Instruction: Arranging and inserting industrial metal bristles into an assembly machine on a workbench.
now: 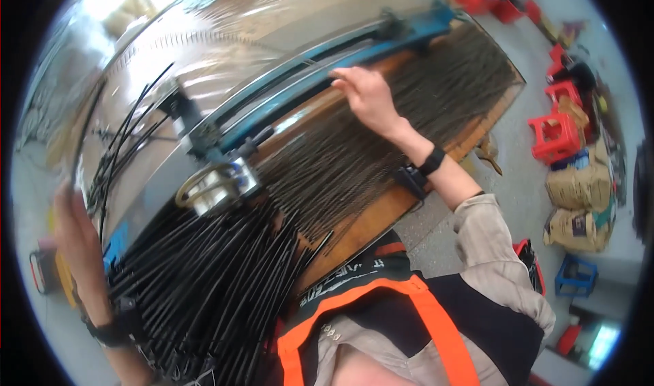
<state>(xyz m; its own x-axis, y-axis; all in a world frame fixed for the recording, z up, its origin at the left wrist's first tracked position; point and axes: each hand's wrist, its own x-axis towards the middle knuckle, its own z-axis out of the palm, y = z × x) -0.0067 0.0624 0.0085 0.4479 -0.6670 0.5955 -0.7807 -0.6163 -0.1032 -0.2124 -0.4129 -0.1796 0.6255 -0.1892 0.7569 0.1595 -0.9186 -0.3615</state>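
Across the tabletop (392,212), whose wooden near edge runs slantwise up to its right corner, lies a broad layer of thin dark rods (340,175), with their long axis from the left end toward that corner, roughly in line with the blue rail (272,110) behind them. Over the near left part, thick black rods (211,284) fan out from a metal block (221,188) at the rail's left end; they point down toward the person's side, their far ends spreading apart. Farther left, a few loose black rods (129,137) slope up toward the far edge. Above the rail's middle, the right hand (368,100) is bent at the wrist, thumb and forefinger close together; whether anything thin is pinched between them I cannot tell. Beside the tabletop's left end, the left hand (76,233) is blurred, its fingers stretched out side by side near the black rods; its grip cannot be made out. Both wrists carry black bands (432,160). As for writing, pale printing (344,277) runs across the dark, orange-trimmed apron (368,253) by the near edge, and brown sacks (579,181) beyond the right corner bear blurred marks.
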